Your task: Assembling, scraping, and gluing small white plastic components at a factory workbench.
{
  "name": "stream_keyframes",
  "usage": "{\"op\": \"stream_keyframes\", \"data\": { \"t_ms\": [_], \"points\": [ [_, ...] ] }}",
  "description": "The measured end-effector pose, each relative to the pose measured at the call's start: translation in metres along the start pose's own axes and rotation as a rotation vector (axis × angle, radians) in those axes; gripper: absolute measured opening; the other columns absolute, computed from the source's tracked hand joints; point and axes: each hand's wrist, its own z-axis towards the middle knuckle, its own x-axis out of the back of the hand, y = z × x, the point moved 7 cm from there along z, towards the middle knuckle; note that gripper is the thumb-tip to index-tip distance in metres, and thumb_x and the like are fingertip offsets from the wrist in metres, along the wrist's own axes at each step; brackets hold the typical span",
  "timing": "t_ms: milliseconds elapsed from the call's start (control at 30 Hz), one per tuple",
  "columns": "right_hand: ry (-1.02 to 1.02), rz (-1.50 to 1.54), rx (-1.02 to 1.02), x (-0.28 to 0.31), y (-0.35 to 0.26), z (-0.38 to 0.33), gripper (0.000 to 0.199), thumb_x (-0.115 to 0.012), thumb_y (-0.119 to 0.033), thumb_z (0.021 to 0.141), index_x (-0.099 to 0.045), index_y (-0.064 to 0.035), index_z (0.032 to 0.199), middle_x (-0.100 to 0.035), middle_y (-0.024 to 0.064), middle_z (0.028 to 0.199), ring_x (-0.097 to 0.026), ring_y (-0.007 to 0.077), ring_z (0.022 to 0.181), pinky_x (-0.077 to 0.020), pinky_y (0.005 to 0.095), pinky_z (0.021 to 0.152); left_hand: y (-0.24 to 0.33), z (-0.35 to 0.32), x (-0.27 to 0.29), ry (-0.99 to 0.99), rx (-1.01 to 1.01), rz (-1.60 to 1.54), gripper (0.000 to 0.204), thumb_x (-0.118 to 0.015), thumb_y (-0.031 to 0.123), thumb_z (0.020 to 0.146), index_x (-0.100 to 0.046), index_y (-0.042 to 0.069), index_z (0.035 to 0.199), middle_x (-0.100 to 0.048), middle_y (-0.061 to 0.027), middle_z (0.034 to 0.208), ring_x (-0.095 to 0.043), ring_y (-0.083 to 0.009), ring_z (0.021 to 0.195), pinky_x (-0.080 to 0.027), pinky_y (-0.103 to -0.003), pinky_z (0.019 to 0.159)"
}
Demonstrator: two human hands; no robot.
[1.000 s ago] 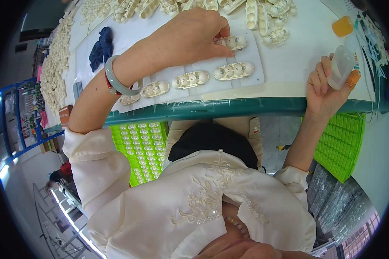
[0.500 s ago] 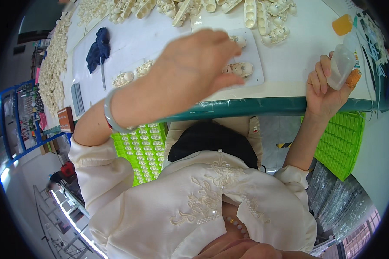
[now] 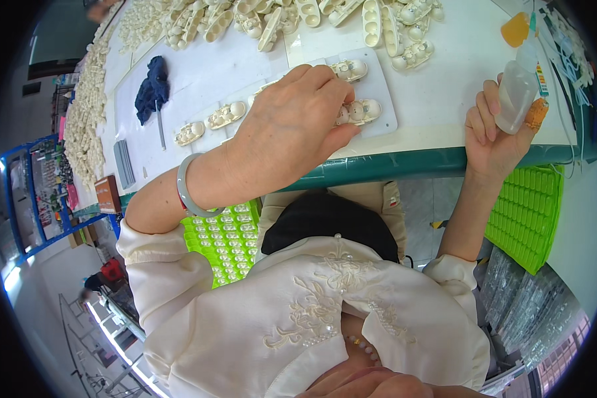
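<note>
the step in hand looks like handling one cream moulded piece (image 3: 359, 111) on the white board (image 3: 385, 83) at the near edge of the white table (image 3: 444, 93): the left hand (image 3: 292, 126) lies palm down over the board, its fingertips (image 3: 341, 136) closed on the near end of that piece, pinching it between thumb and fingers as far as the view lets me judge, for the hand hides most of the contact. the piece sits flat on the board, poking out to the right from under the fingers, with a second like piece (image 3: 349, 68) just beyond it near the board's far edge. the right hand (image 3: 491, 132) is well apart to the right, raised over the table's teal rim (image 3: 411, 162), fingers wrapped around a small translucent bottle (image 3: 514, 96) held upright, an orange cover on one fingertip (image 3: 536, 114). the next move, i judge, calls for the two hands to meet, so either the piece travels right or the bottle comes left, and the pinch must stay light on such a small moulding. more pieces lie in a row to the left (image 3: 225, 116) beside a dark blue cloth (image 3: 152, 89), and green trays (image 3: 229, 239) sit below the table.
</note>
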Motion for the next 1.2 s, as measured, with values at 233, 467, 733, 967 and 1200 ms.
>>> {"op": "stream_keyframes", "data": {
  "t_ms": [233, 467, 733, 967, 1200],
  "points": [
    [-0.012, 0.010, -0.002, 0.003, 0.003, 0.002, 0.048, -0.046, -0.046, 0.090, -0.045, -0.0029, 0.111, -0.041, 0.0071, 0.073, -0.026, 0.0057, 0.045, -0.0227, 0.0179, 0.036, -0.006, -0.001, -0.003, -0.029, 0.009, 0.022, 0.028, -0.074, 0.013, 0.070, -0.061, 0.002, 0.092, -0.059, -0.0110, 0.082, -0.058, -0.0284, 0.075, -0.048, -0.035, 0.066],
    [-0.015, -0.033, -0.003, -0.001, 0.000, 0.000, 0.059, -0.054, -0.044, 0.086, -0.042, 0.0053, 0.116, -0.039, 0.0046, 0.074, -0.026, 0.0063, 0.047, -0.0237, 0.0188, 0.039, -0.039, -0.005, 0.044, 0.127, 0.203, -0.104, 0.032, -0.077, 0.017, 0.069, -0.065, 0.003, 0.096, -0.065, -0.0055, 0.088, -0.060, -0.0126, 0.076, -0.049, -0.024, 0.067],
    [0.017, 0.055, 0.025, 0.009, 0.000, 0.003, 0.061, -0.065, -0.037, 0.080, -0.042, 0.0039, 0.119, -0.037, 0.0041, 0.074, -0.025, 0.0061, 0.048, -0.0218, 0.0192, 0.040, -0.057, -0.002, 0.019, 0.078, 0.156, -0.148, 0.039, -0.075, 0.016, 0.072, -0.061, 0.004, 0.106, -0.065, -0.0078, 0.099, -0.061, -0.0184, 0.089, -0.049, -0.029, 0.075],
    [0.068, 0.249, 0.022, 0.014, -0.002, 0.004, 0.053, -0.073, -0.020, 0.073, -0.044, 0.0005, 0.112, -0.033, 0.0031, 0.075, -0.025, 0.0068, 0.052, -0.0192, 0.0195, 0.041, -0.039, 0.014, 0.002, 0.158, -0.045, -0.098, 0.037, -0.074, 0.016, 0.071, -0.062, 0.004, 0.104, -0.064, -0.0107, 0.090, -0.061, -0.0231, 0.079, -0.050, -0.031, 0.070],
    [0.076, 0.225, 0.025, 0.013, -0.005, 0.002, 0.056, -0.073, -0.021, 0.074, -0.044, 0.0002, 0.116, -0.035, 0.0039, 0.075, -0.027, 0.0070, 0.053, -0.0195, 0.0196, 0.040, -0.041, 0.034, -0.001, 0.054, -0.092, -0.069, 0.029, -0.073, 0.011, 0.069, -0.066, 0.004, 0.096, -0.064, -0.0098, 0.077, -0.062, -0.0208, 0.069, -0.050, -0.029, 0.064]
  ]
}}
